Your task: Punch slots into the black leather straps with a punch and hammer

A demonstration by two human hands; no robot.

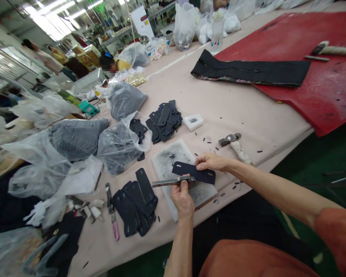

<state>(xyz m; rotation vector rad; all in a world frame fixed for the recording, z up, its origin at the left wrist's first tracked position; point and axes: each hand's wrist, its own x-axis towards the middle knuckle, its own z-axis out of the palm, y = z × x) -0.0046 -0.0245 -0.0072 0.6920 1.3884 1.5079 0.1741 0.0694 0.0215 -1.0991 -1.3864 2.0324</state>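
My left hand (182, 197) is closed around a slim metal punch tool (173, 181), held level over a scuffed white cutting pad (181, 165). The tool's tip lies on a dark navy strap piece (193, 172) resting on that pad. My right hand (210, 161) pinches the upper edge of the same strap. Left of the pad lies a pile of similar dark straps (135, 206). Farther back is another pile of straps (164, 121). A hammer (233, 144) rests on the table right of the pad.
Plastic bags of dark pieces (119, 146) crowd the left side. A small white block (193, 122), tiny punched scraps, a pink-handled tool (113, 215), a red board (305, 65) with a black fabric strip (250, 72), and other workers at the far left.
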